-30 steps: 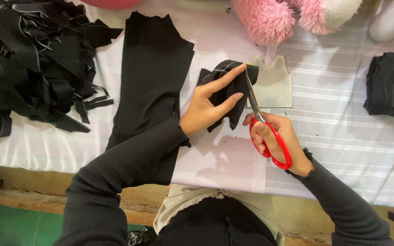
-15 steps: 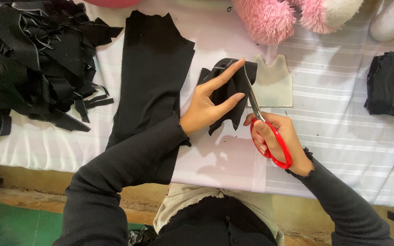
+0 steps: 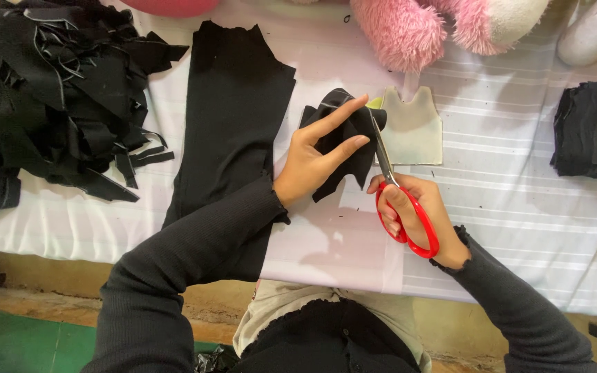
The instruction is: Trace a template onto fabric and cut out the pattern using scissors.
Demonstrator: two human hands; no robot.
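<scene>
At upper left of the frame a heap of black scraps [image 3: 50, 97], then a long black cloth [image 3: 233, 131] down the tabletop [image 3: 519, 207]. In the middle, left hand [image 3: 312, 162] grasping a small black fabric piece [image 3: 343, 141] beside a pale template [image 3: 412, 128]. Right hand [image 3: 412, 211] clenched through red scissors [image 3: 399, 197]; blades near the left fingers [image 3: 343, 114], so probably risk of a nick or crooked cut if slipping.

Scissor blades [image 3: 380, 141] partly hidden by black fabric piece [image 3: 343, 138]; scrap pile [image 3: 50, 97] cut off at left edge
</scene>
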